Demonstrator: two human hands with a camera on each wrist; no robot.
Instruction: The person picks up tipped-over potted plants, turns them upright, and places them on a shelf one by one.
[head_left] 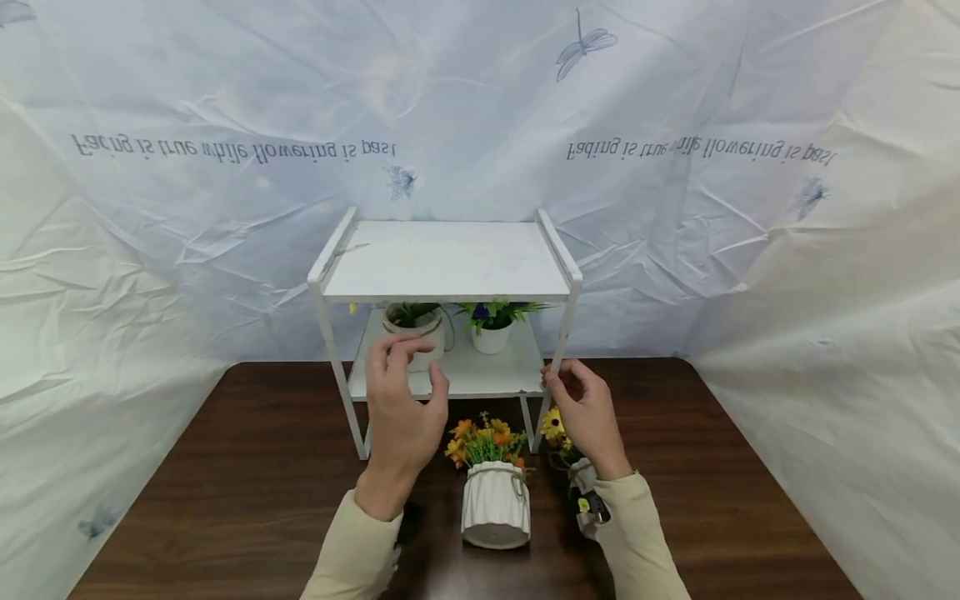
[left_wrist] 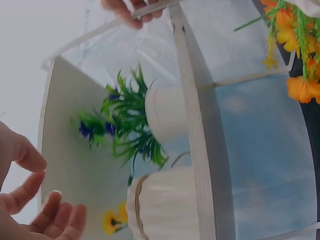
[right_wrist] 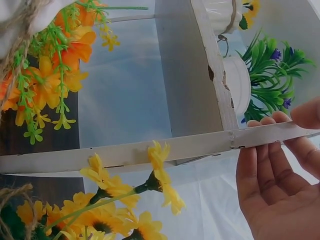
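Observation:
A white two-tier shelf (head_left: 446,258) stands at the back of a dark wooden table (head_left: 225,483). On its lower board sit a white ribbed pot (head_left: 420,323) (left_wrist: 165,210) tied with twine and a small white pot of purple flowers (head_left: 491,337) (left_wrist: 162,112). My left hand (head_left: 420,367) (left_wrist: 30,195) hovers just in front of the ribbed pot, fingers loosely curved, holding nothing. My right hand (head_left: 558,383) (right_wrist: 282,131) pinches the shelf's right front leg (right_wrist: 150,152) between thumb and fingers.
A white ribbed pot of orange flowers (head_left: 495,500) (right_wrist: 55,65) stands on the table between my forearms. A pot of yellow flowers (head_left: 553,423) (right_wrist: 115,200) sits under my right wrist. Pale printed sheeting (head_left: 150,250) walls in the back and both sides.

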